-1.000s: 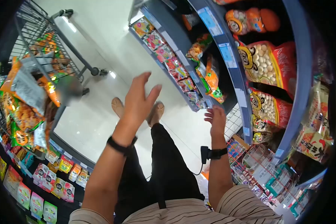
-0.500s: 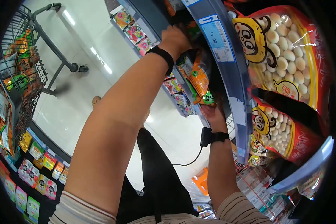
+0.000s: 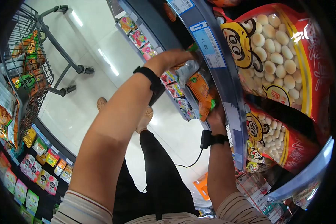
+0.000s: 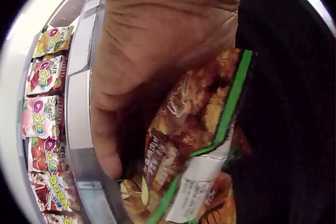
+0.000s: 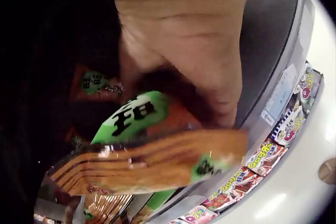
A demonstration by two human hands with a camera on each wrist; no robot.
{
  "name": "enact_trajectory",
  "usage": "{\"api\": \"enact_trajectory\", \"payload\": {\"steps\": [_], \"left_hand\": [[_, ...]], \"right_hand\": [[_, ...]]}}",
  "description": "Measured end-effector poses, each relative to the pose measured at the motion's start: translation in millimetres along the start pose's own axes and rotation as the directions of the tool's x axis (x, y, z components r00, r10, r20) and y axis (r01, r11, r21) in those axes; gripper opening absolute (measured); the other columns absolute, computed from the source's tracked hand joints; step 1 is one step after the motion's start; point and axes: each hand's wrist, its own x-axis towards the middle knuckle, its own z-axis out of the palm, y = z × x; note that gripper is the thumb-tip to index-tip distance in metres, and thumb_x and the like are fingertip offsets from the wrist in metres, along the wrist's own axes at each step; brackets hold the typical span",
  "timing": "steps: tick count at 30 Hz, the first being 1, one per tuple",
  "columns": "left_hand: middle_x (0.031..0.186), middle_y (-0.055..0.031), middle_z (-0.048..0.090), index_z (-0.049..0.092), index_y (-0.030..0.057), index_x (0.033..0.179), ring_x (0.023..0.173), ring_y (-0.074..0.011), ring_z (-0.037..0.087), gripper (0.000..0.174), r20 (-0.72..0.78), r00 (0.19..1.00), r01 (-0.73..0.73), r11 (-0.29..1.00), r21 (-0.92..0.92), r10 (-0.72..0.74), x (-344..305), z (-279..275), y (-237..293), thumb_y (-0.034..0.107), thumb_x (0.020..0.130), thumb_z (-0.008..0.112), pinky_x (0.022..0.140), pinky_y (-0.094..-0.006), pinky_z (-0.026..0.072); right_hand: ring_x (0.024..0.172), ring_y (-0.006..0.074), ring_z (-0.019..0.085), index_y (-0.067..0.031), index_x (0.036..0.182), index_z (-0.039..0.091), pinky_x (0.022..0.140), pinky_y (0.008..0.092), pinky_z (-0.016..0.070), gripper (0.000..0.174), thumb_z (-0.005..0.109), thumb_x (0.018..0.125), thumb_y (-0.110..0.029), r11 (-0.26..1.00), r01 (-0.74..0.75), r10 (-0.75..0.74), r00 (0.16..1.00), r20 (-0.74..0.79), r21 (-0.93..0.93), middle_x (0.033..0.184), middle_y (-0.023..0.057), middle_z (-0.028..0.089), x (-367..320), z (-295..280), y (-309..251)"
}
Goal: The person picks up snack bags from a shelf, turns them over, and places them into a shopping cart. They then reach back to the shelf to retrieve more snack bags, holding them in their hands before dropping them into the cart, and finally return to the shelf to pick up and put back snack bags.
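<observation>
On a low shelf, my left hand reaches in from the aisle side over several orange-and-green snack bags. The left wrist view shows its thumb along one side of a snack bag with a brown food picture, a green stripe and a white label. It grips this bag, its other fingers hidden behind. At the near end of the shelf, my right hand holds an orange snack bag with a green patch and dark lettering. Its thumb is by the bag's top edge; the fingertips are mostly hidden.
Large red bags of round white biscuits fill the shelf above, behind a price-label edge. Small candy packets line the bottom front. A wire shopping cart with snack bags stands at left, before another display of small packets.
My left hand has gone from over the floor onto the shelf's bags, and my right hand has moved in to their near end. A silvery bag side now shows by my left hand.
</observation>
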Motion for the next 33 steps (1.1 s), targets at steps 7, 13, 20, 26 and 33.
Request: {"api": "enact_trajectory", "payload": {"steps": [7, 13, 20, 26, 33], "left_hand": [[0.117, -0.0086, 0.072, 0.064, 0.0132, 0.132, 0.105, -0.0242, 0.068, 0.073, -0.001, 1.000, -0.022, 1.000, -0.014, 0.022, -27.0, 25.9, 0.6, 0.060, 0.077, 0.075, 0.087, -0.0444, 0.0548], [0.114, -0.0139, 0.070, 0.053, -0.0038, 0.136, 0.100, -0.0207, 0.066, 0.090, -0.077, 0.996, -0.037, 0.997, 0.061, 0.041, -111.6, 36.0, 26.3, 0.051, 0.073, 0.088, 0.076, -0.0324, 0.0535], [0.127, -0.0138, 0.062, 0.040, -0.0045, 0.145, 0.111, -0.0203, 0.063, 0.086, -0.272, 0.940, -0.271, 0.933, -0.236, 0.204, -261.8, 40.0, 3.2, 0.033, 0.082, 0.086, 0.097, -0.0330, 0.0517], [0.127, -0.0134, 0.062, 0.036, -0.0012, 0.149, 0.109, -0.0192, 0.064, 0.089, -0.545, 0.816, -0.343, 0.920, -0.188, 0.193, -432.5, 24.1, 20.7, 0.027, 0.081, 0.087, 0.091, -0.0349, 0.0565], [0.130, -0.0087, 0.063, 0.040, 0.0015, 0.148, 0.114, -0.0174, 0.064, 0.089, -0.889, 0.409, -0.509, 0.860, -0.033, 0.208, -623.9, -17.5, 37.6, 0.020, 0.076, 0.089, 0.099, -0.0354, 0.0530]], "right_hand": [[0.132, 0.0313, 0.056, -0.0185, 0.143, 0.054, 0.100, 0.0661, 0.0504, 0.058, 0.060, 0.100, -0.056, 0.997, -0.031, 0.035, 0.998, 0.052, -0.069, 0.146, 0.0086, 0.057, -7.6, 21.7, 2.4], [0.131, 0.0300, 0.057, -0.0140, 0.149, 0.049, 0.099, 0.0572, 0.0538, 0.057, 0.058, 0.104, -0.047, 0.977, -0.031, 0.060, 0.989, 0.135, -0.211, 0.146, 0.0084, 0.057, -24.0, 14.9, 8.5], [0.126, 0.0219, 0.059, -0.0049, 0.153, 0.040, 0.102, 0.0383, 0.0526, 0.059, 0.061, 0.104, -0.032, 0.931, 0.002, 0.124, 0.939, 0.320, -0.365, 0.139, 0.0080, 0.058, -106.1, 73.9, 46.3], [0.131, 0.0217, 0.055, -0.0015, 0.157, 0.029, 0.112, 0.0377, 0.0454, 0.088, 0.078, 0.089, -0.028, 0.879, 0.122, 0.162, 0.833, 0.529, -0.461, 0.144, 0.0088, 0.052, -187.7, 209.7, 84.5], [0.135, 0.0193, 0.050, 0.0030, 0.159, 0.024, 0.115, 0.0354, 0.0393, 0.094, 0.077, 0.087, -0.028, 0.715, 0.342, 0.363, 0.564, 0.741, -0.610, 0.148, 0.0128, 0.050, -294.8, 426.5, 127.1]]}}
